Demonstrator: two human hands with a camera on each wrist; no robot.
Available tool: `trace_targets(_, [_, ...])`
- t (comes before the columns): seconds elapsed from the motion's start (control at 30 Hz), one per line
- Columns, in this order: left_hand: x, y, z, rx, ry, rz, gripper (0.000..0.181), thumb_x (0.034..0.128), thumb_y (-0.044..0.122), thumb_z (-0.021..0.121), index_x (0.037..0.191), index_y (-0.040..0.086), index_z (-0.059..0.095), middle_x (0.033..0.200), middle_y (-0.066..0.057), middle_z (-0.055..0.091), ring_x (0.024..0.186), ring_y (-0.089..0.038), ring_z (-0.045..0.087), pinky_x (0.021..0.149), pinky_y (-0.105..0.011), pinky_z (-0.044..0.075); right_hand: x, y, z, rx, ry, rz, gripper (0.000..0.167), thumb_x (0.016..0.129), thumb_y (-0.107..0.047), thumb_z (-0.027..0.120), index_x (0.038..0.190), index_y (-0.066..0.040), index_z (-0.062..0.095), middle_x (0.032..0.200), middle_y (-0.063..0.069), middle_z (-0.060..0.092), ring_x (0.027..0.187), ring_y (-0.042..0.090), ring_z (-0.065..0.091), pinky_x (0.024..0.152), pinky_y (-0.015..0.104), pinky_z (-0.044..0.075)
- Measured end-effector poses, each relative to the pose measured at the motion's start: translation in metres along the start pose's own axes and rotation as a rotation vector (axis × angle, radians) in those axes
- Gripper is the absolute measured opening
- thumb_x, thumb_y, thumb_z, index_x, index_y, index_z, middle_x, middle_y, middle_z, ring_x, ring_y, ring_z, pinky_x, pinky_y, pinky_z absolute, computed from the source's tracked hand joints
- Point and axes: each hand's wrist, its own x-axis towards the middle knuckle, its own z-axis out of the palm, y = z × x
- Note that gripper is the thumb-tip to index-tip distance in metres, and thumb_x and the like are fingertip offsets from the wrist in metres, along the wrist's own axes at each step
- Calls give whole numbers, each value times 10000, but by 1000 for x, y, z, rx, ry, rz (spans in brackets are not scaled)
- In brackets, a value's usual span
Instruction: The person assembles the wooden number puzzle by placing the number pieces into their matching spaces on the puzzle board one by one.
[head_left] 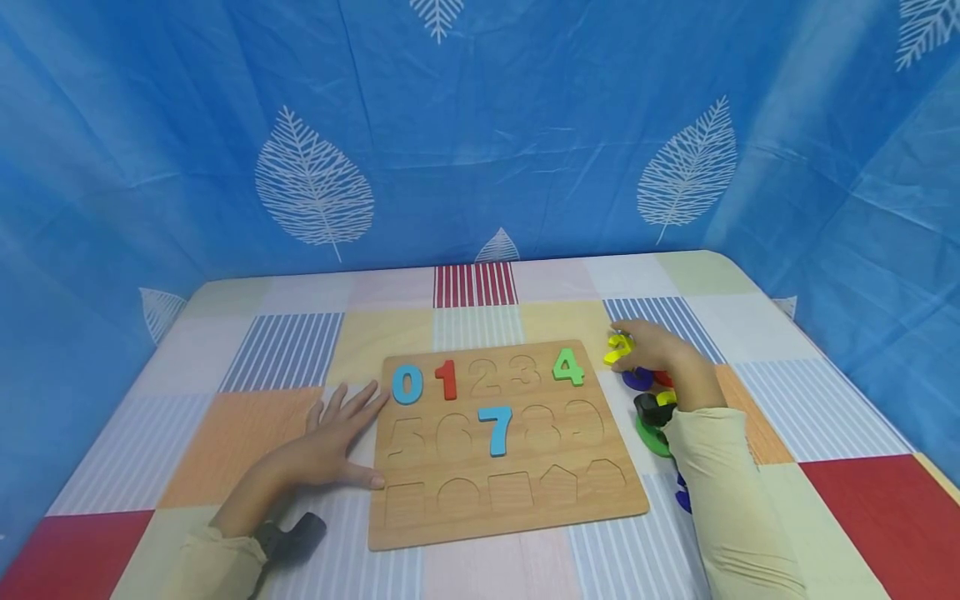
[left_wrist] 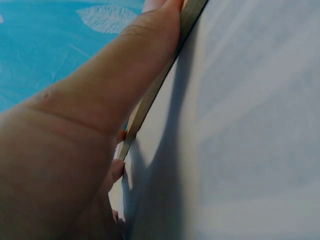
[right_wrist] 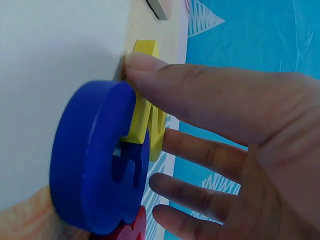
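A wooden number board (head_left: 517, 508) lies on the table with a blue 0 (head_left: 407, 385), red 1 (head_left: 447, 380), green 4 (head_left: 568, 367) and blue 7 (head_left: 496, 430) in it. Along its left edge, my left hand (head_left: 330, 446) rests with fingers spread, thumb and fingertips touching the board edge (left_wrist: 145, 110). To the right of the board, my right hand (head_left: 658, 348) pinches a yellow number piece (head_left: 618, 347), which looks like a 2. In the right wrist view the thumb (right_wrist: 145, 65) presses its near side. A blue curved piece (right_wrist: 80, 155) is right beside it.
Under and beside the right forearm lie more loose pieces, among them a green piece (head_left: 652, 437), a purple piece (head_left: 638, 379) and a partly hidden purple piece (head_left: 683, 498). A patchwork cloth (head_left: 285, 350) covers the table. Blue leaf-patterned curtain (head_left: 480, 133) hangs behind.
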Motion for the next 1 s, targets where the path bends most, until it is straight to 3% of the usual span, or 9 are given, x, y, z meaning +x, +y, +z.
trace_targets(0.53, [1, -1, 1, 4, -16, -15, 1104, 628, 617, 699, 1470, 150, 158, 1534, -158, 57, 1347, -487, -129, 1014, -668, -121, -6, -29, -2, -50, 57, -128, 689, 774, -184, 701, 1347, 28, 382, 1347, 284, 401, 1236, 476, 337, 1001, 610, 301])
trace_targets(0.8, [2, -1, 1, 2, -23, -24, 1101, 633, 619, 695, 1472, 157, 151, 1537, -151, 48, 1350, -478, -139, 1017, -663, -127, -6, -53, 5, -95, 103, -224, 588, 779, -158, 690, 1287, 35, 465, 1242, 247, 495, 1067, 383, 463, 889, 504, 441])
trace_targets(1.0, [1, -1, 0, 7, -20, -18, 1105, 629, 614, 701, 1470, 149, 157, 1534, -159, 57, 1348, -485, -132, 1015, -666, -124, -7, -74, 16, -89, 96, -284, 571, 779, -175, 709, 1277, 2, 492, 1258, 202, 508, 1062, 339, 445, 882, 452, 454])
